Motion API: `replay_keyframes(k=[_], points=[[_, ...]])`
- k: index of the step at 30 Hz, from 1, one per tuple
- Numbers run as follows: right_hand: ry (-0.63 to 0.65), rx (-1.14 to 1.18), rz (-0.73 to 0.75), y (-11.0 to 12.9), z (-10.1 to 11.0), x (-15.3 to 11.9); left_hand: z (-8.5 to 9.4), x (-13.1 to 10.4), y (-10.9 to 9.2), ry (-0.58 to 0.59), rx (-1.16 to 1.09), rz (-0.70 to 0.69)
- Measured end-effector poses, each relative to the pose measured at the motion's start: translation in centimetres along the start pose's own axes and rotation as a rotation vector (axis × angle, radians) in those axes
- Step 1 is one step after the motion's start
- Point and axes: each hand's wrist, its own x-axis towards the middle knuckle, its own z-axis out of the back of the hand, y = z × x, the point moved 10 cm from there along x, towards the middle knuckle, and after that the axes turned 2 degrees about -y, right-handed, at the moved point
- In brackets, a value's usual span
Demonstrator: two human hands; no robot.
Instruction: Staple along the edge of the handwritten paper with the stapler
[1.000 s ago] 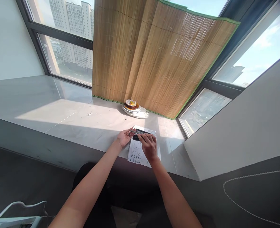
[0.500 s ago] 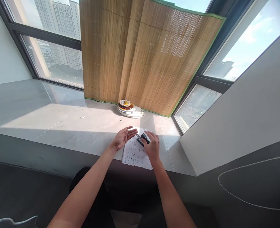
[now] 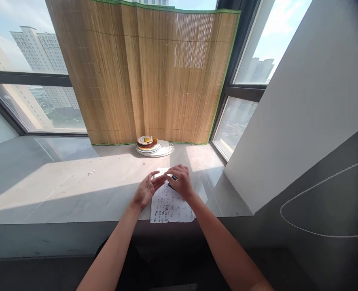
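Observation:
A sheet of paper with handwriting (image 3: 172, 208) lies at the front edge of the sill. Over its left side is my left hand (image 3: 145, 190), palm turned up and fingers spread, with nothing visible in it. My right hand (image 3: 181, 182) is bent over the paper, its thumb and fingertips pinched close to my left fingers; whatever they hold is too small to make out. Partly hidden under my right hand, a small black object (image 3: 173, 178) rests on the paper.
Stacked plates (image 3: 156, 150) stand on the sill (image 3: 106, 194) below a bamboo blind (image 3: 154, 81). Small white scraps (image 3: 90, 172) lie to the left. A white wall (image 3: 276, 113) slopes at the right, and a beaded cord (image 3: 318, 234) hangs there.
My right hand has moved off the black object toward my left fingers, and its fingertips have come together. The camera view has turned and shifted. The black object is more covered.

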Motion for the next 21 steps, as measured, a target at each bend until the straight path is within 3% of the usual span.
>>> replay_keyframes(k=[3,5,6,8,11,15,17,19,21], points=[[-0.103,-0.017,-0.255,-10.0,3.9,0.7,1.2,0.3,-0.6,-0.087,-0.054,-0.038],[-0.072,-0.050,-0.464,-16.9,4.9,0.1,1.9,0.3,-0.8,-0.141,-0.067,-0.056],[-0.062,-0.054,-0.557,-19.8,5.2,-0.5,2.1,0.2,-0.8,-0.161,-0.057,-0.064],[-0.067,-0.063,-0.626,-23.2,5.3,-1.3,2.5,0.2,-1.0,-0.191,0.008,-0.102],[-0.078,-0.074,-0.658,-25.2,4.6,-2.0,3.4,1.0,-2.2,-0.270,0.312,-0.194],[-0.102,-0.069,-0.678,-25.8,4.1,-2.2,5.4,4.1,-6.5,-0.544,1.086,-0.383],[-0.128,-0.043,-0.676,-25.8,4.3,-2.2,5.8,6.5,-7.9,-0.599,1.443,-0.428],[-0.150,-0.021,-0.671,-25.8,4.7,-2.2,7.1,8.8,-7.6,-0.589,1.725,-0.298],[-0.160,-0.005,-0.669,-25.8,4.9,-2.3,8.6,10.0,-7.0,-0.576,1.852,-0.180]])
